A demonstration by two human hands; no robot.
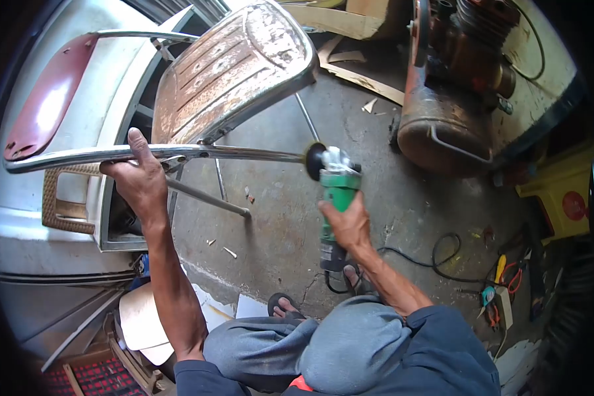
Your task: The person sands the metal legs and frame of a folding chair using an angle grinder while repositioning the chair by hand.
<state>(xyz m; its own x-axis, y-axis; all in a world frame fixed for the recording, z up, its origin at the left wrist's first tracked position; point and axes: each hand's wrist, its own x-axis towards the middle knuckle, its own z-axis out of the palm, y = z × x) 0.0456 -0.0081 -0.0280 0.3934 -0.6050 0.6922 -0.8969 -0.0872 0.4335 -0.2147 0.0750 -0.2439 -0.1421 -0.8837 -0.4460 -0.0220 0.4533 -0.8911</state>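
Observation:
A metal folding chair (234,72) stands tilted in front of me, its seat worn and rusty, its backrest (53,99) dark red. My left hand (140,175) is wrapped round the chrome tube of its frame (79,156), thumb on top. In my right hand (347,223) is a green angle grinder (340,193), gripped by its body. The grinder's dark disc (315,161) is at the end of the chrome tube and appears to touch it. The grinder head is slightly blurred.
A rusty air compressor (445,122) stands at the back right. The black power cord (435,264) trails over the concrete floor toward pliers (488,297) and other hand tools. Wood scraps (366,82) lie behind the chair. A yellow stool (561,204) is at the right.

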